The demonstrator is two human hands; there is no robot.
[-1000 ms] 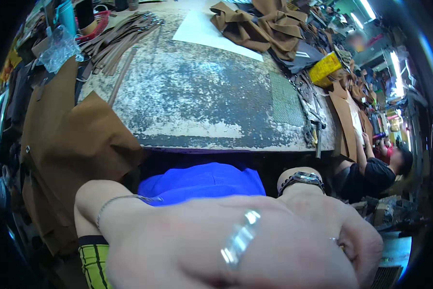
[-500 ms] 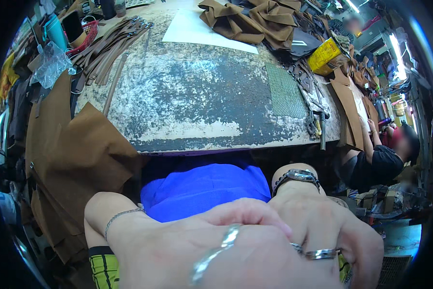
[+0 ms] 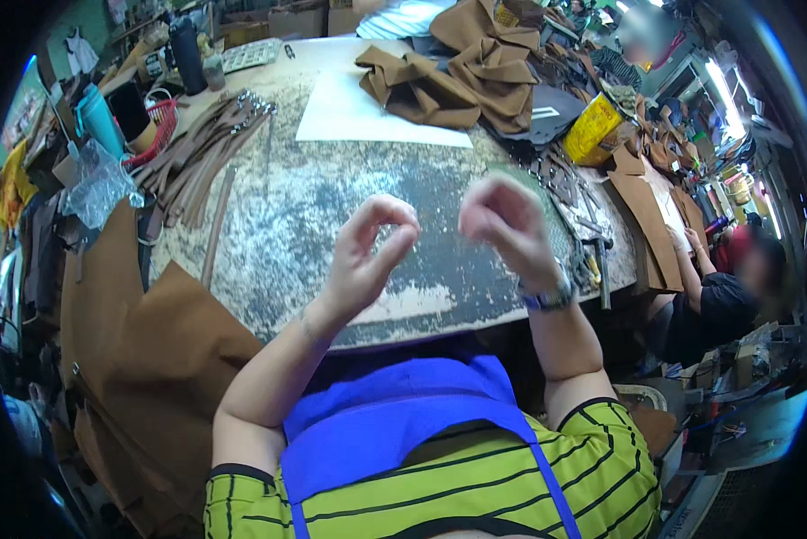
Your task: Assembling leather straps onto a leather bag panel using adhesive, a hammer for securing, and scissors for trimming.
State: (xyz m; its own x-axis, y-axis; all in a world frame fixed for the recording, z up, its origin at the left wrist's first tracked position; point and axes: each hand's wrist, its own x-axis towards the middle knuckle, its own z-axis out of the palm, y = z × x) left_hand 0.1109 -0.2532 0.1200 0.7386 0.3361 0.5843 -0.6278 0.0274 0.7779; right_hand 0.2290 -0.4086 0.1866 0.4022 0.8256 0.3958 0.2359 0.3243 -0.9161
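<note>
My left hand [image 3: 374, 247] is raised above the near part of the worn worktable [image 3: 273, 193]. Its fingers curl round to meet the thumb in a ring, and nothing shows inside. Apart from it, to the right, my right hand [image 3: 511, 225] is curled in a similar way, somewhat blurred, with no object visible in it. Neither hand visibly touches anything. Beyond them a white sheet [image 3: 331, 112] lies flat, with crumpled brown leather-like pieces [image 3: 417, 88] partly over it. A blue apron [image 3: 394, 418] covers my front at the table's near edge.
Brown straps with metal fittings [image 3: 197, 157] lie at the left. A large brown sheet [image 3: 165, 346] hangs over the near left edge. On the right stand a yellow can [image 3: 592, 130] and a hammer [image 3: 603, 269]. A person [image 3: 722, 310] works farther right.
My hands were close to the camera, one overlapping the other. Now they are apart, farther forward over the table. The view has shifted, showing more of the apron and far table.
</note>
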